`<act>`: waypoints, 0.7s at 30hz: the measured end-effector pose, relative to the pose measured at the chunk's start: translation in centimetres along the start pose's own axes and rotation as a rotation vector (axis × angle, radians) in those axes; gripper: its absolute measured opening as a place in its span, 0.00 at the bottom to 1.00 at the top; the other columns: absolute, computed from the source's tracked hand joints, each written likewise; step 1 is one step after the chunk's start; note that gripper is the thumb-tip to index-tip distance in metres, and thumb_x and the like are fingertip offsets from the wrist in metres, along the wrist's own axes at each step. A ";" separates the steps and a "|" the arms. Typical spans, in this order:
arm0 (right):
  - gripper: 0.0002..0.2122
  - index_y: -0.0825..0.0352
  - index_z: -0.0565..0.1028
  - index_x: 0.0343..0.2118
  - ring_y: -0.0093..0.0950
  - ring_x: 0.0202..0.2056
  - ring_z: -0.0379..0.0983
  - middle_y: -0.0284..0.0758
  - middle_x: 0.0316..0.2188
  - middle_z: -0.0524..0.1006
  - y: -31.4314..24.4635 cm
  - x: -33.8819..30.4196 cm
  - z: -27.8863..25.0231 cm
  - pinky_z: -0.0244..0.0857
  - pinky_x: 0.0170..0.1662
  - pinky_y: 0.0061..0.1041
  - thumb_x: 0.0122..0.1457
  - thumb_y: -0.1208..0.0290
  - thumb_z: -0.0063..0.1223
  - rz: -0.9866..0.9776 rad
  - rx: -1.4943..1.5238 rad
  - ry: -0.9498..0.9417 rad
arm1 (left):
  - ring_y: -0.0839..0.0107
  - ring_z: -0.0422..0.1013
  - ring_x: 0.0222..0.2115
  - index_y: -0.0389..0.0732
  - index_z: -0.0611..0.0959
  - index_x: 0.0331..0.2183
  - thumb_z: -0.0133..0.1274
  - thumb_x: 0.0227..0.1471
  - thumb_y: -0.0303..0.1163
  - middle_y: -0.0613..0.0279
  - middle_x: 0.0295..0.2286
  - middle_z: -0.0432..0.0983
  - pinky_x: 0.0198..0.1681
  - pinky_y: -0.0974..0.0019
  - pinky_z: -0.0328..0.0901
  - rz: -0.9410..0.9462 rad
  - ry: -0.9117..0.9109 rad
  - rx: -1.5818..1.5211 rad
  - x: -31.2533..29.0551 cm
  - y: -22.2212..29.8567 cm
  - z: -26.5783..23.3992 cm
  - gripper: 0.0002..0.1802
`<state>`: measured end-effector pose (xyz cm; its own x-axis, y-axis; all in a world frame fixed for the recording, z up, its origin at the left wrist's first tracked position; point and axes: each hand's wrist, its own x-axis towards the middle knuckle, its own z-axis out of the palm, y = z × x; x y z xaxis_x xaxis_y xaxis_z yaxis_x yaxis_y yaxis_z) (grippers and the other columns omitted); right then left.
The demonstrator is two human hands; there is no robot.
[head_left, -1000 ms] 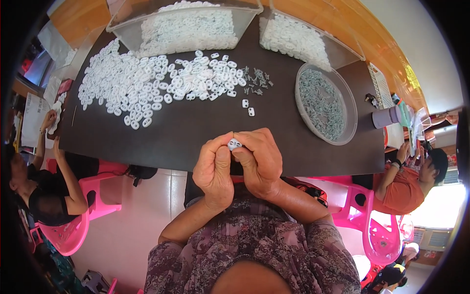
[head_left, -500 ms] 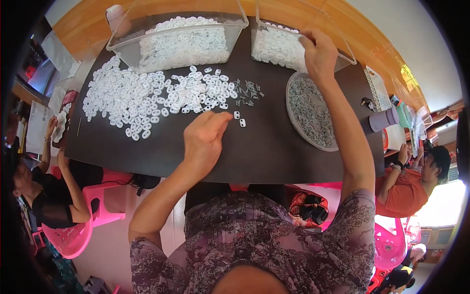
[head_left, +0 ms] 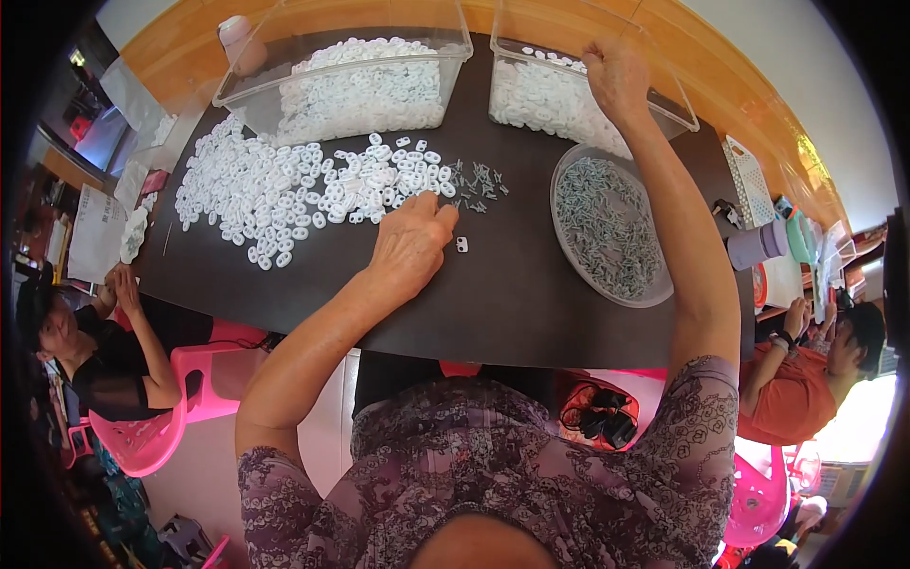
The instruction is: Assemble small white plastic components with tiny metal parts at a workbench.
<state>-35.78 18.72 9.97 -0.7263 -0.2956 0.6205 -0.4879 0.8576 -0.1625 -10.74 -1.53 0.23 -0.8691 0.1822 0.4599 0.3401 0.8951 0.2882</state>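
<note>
My left hand (head_left: 412,245) rests over the dark table at the near edge of a pile of small white oval pieces with two holes (head_left: 379,180). Its fingers are curled together, and what they hold, if anything, is hidden. Just right of it lies a single white two-holed piece (head_left: 462,245). Over the clear right bin (head_left: 686,119), which holds white pieces (head_left: 545,90), my right hand (head_left: 618,83) is raised with closed, slightly blurred fingers. I cannot make out what is in them. Small grey screws (head_left: 482,178) lie loose beyond my left hand.
Below my right forearm sits a round clear tray (head_left: 637,303) full of screws (head_left: 602,228). A clear left bin (head_left: 465,49) holds more white pieces. A larger white pile (head_left: 242,180) spreads leftward. A lilac cup (head_left: 756,245) stands at right. People sit on both sides.
My left hand has moved slightly right and toward the near screws; one of two white pieces there no longer shows. My right hand has shifted slightly up and farther over the right bin.
</note>
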 end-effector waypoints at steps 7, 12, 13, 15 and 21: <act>0.06 0.67 0.77 0.31 0.35 0.32 0.72 0.38 0.28 0.77 -4.4 -4.7 -4.4 0.64 0.37 0.28 0.49 0.75 0.54 -0.339 0.201 0.311 | 0.64 0.69 0.22 0.38 0.73 0.26 0.56 0.43 0.22 0.60 0.21 0.70 0.24 0.66 0.63 -0.125 0.113 -0.216 -1.1 1.1 -1.1 0.07; 0.06 0.68 0.77 0.32 0.20 0.31 0.70 0.32 0.28 0.76 -9.4 -12.8 -7.4 0.63 0.34 0.19 0.49 0.79 0.54 -0.240 0.763 -0.207 | 0.81 0.66 0.20 0.36 0.75 0.27 0.55 0.48 0.24 0.69 0.21 0.71 0.22 0.78 0.60 -0.597 0.070 -1.033 -2.9 3.0 -3.3 0.04; 0.06 0.68 0.77 0.32 0.20 0.31 0.70 0.32 0.28 0.76 -9.7 -14.0 -7.5 0.63 0.34 0.19 0.49 0.79 0.54 -0.244 0.766 -0.213 | 0.85 0.65 0.20 0.36 0.76 0.27 0.54 0.49 0.25 0.72 0.20 0.70 0.22 0.81 0.59 -0.660 0.098 -1.212 -3.0 3.6 -3.7 0.04; 0.07 0.67 0.77 0.33 0.18 0.31 0.70 0.30 0.28 0.75 -10.5 -16.1 -7.6 0.63 0.33 0.18 0.49 0.79 0.55 -0.119 0.942 -0.499 | 0.86 0.65 0.21 0.36 0.76 0.27 0.53 0.50 0.25 0.72 0.21 0.70 0.22 0.81 0.59 -0.666 0.130 -1.236 -3.4 4.7 -4.2 0.03; 0.04 0.71 0.75 0.31 0.14 0.29 0.68 0.28 0.26 0.75 -13.4 -18.7 -8.2 0.62 0.33 0.15 0.52 0.78 0.54 0.210 1.145 -0.845 | 0.85 0.66 0.21 0.37 0.77 0.33 0.53 0.51 0.25 0.71 0.23 0.72 0.22 0.81 0.59 -0.623 0.252 -1.216 -4.7 6.2 -4.7 0.05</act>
<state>-11.63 16.21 6.83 -0.6989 -0.7129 -0.0582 -0.1570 0.2323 -0.9599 -2.87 1.23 3.83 -0.9481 -0.3060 0.0866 0.1334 -0.1354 0.9818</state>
